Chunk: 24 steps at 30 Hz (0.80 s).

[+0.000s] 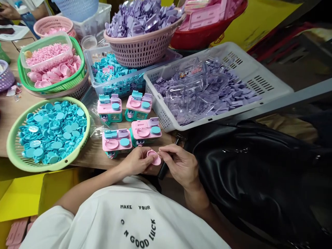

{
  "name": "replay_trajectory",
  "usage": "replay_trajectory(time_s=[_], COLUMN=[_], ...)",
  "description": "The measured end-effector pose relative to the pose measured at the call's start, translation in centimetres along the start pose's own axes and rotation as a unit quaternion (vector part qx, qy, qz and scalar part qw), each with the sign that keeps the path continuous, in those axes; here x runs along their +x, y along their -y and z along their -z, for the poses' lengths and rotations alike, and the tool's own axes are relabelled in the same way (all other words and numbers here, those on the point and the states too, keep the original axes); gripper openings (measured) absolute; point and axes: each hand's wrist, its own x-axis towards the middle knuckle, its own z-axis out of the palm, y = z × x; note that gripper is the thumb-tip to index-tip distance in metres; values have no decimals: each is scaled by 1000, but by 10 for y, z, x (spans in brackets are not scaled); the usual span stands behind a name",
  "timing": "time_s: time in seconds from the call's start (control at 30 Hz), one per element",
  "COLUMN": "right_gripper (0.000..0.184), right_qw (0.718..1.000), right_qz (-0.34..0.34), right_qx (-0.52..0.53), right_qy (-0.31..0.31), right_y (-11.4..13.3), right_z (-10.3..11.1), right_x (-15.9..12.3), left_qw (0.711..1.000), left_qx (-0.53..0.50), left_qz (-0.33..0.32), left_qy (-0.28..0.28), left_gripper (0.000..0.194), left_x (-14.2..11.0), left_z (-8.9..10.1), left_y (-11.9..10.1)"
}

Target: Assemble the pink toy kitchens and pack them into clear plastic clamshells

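Starting from the left, noting a light-green basket (11, 148) of turquoise round parts at the near edge of the table (91, 155), with a green basket (52, 89) of pink parts behind it. Next, counting four toy kitchen units (116, 141) grouped near the middle of the near edge. Behind those, noting a clear bin (103, 89) of turquoise parts and a pink basket (140, 52) heaped with purple parts. At the near edge, finding a small pink bowl (155, 159) pinched between thumb and fingers of the left hand (137, 160). Seeing the right hand (183, 166) with thumb and forefinger nearly closed beside the bowl's rim, possibly on a tiny part; too small to tell. Below it, noting a black handle (163, 171). Toward the table's right edge, recording a white tray (220, 115) of purple parts.
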Motion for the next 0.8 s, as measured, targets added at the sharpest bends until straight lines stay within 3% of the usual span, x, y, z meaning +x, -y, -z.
replay_trajectory(time_s=[0.13,0.3,0.43,0.6,0.8], right_gripper=[5,11,11,11,17], right_qw=[997,995,998,996,987], right_qz=[-16,-1,11,-32,-114], right_qx=[2,-25,-36,-21,26], right_qy=[79,93,45,-77,-113], right_y=[-4,-16,-17,-7,-9], right_z=[3,10,10,-10,-29], right_x=[-4,-8,-8,-10,-17], left_qw=[998,997,997,978,951], left_qx=[-12,2,48,184,268], left_qz=[51,58,41,-52,-102], left_qy=[-38,-41,-41,-84,-116], left_gripper=[41,36,29,27,26], left_x=[7,11,12,14,15], left_z=[-1,-2,-3,-9,-11], left_y=[16,16,12,8,2])
